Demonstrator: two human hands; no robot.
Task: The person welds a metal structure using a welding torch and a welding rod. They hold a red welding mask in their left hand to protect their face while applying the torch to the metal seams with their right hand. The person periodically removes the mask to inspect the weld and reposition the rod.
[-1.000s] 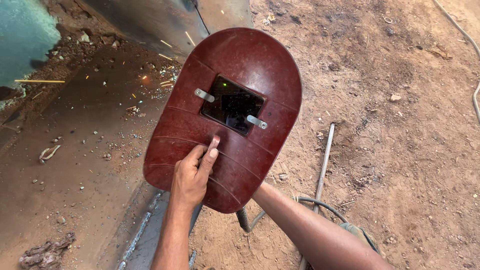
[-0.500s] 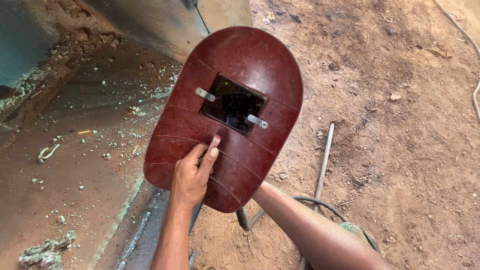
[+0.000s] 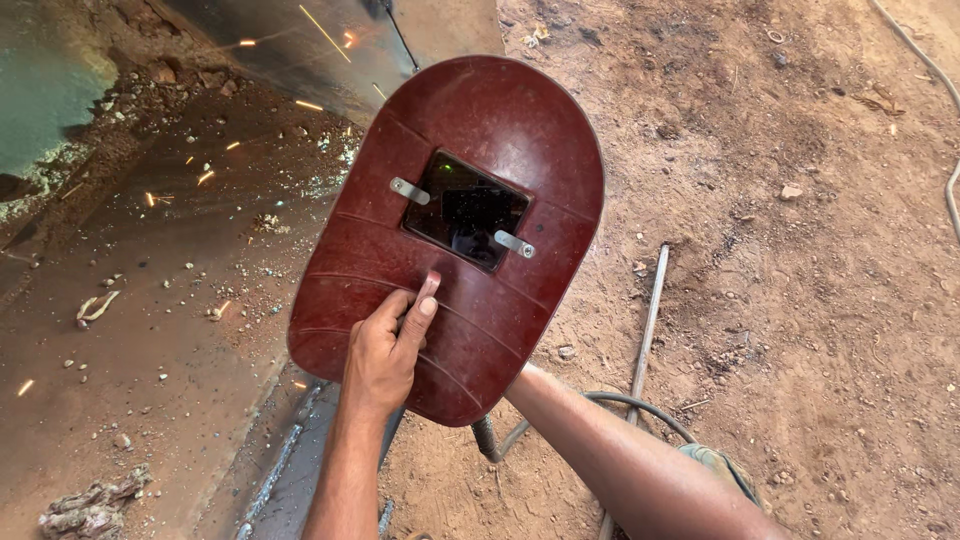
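My left hand [image 3: 388, 345] grips the handle on the back of a dark red hand-held welding shield [image 3: 500, 130], thumb pressed flat on its surface. The shield has a dark rectangular glass window [image 3: 466, 210] held by two metal clips. My right forearm [image 3: 620, 460] reaches forward under the shield; the right hand itself is hidden behind it. A dark cable and tool end [image 3: 486, 438] show just below the shield's lower edge. Orange sparks [image 3: 322, 28] fly over the rusty metal plate [image 3: 150, 330] at the left.
A thin metal rod [image 3: 645, 340] lies on the brown dirt ground [image 3: 800, 300] to the right. A hose [image 3: 945, 120] runs along the far right. Slag bits and debris [image 3: 95, 308] litter the plate. A weld seam [image 3: 275, 465] runs along the plate's lower edge.
Sparks have flared up again across the upper left after fading half a second ago. The shield and both arms have stayed in place.
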